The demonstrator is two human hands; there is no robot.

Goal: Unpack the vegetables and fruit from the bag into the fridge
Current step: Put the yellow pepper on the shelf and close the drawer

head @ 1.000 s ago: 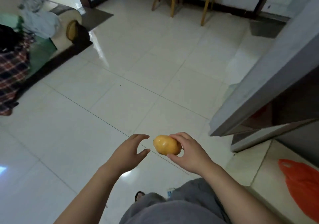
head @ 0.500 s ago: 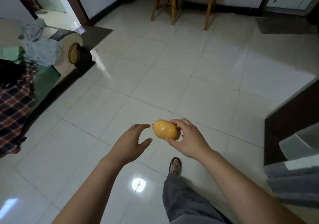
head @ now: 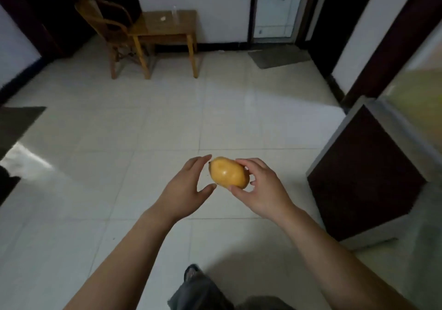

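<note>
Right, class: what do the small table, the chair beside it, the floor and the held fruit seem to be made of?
Table: likely wood, varnished; warm brown, glossy top.
Chair: probably bent wood or rattan; thin curved brown frame.
Floor: glazed tile; grout lines, bright reflections.
Fruit: natural smooth skin, slight sheen; yellow-orange, one highlight.

A smooth yellow-orange oval fruit (head: 228,173), whole, tilted with its stem end uppermost, gripped in the fingers (head: 242,162) of the right hand (head: 263,190)
</note>
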